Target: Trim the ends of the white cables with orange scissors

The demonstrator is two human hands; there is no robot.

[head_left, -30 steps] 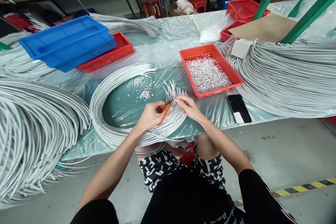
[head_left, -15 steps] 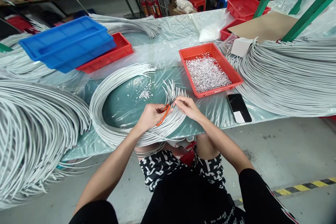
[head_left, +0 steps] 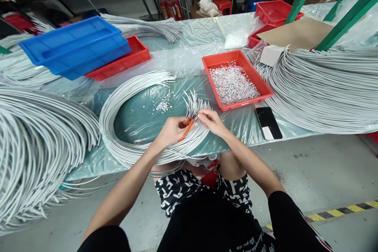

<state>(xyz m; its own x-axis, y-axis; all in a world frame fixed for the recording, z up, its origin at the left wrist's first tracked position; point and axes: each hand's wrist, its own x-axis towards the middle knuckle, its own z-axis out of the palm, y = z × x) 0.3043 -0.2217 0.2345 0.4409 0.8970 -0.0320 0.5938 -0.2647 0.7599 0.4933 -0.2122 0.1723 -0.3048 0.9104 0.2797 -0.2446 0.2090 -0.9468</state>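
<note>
My left hand [head_left: 175, 129] is closed around small orange-handled pliers or snips [head_left: 186, 130], whose dark jaws point to my right fingertips. My right hand [head_left: 211, 121] pinches at the jaw tips beside the cut ends of grey cables; what lies between its fingers is too small to make out, possibly a cable end. Both hands are over a curved bundle of grey cables [head_left: 113, 114] on the table. Inside its curve lies a small heap of tiny silvery pieces [head_left: 163, 105]. A red tray [head_left: 208, 61] holds many more such pieces, to the right beyond my hands.
A black phone [head_left: 268, 123] lies near the table's front edge. Large grey cable bundles lie at left [head_left: 44, 141] and right [head_left: 321, 90]. A blue crate [head_left: 76, 45] rests on a red tray [head_left: 136, 56]. Green posts [head_left: 348, 17] rise at the right.
The pliers' orange handles have shifted slightly to the right in my left hand. Both hands otherwise stay at the same cable ends, and the view has tilted a little.
</note>
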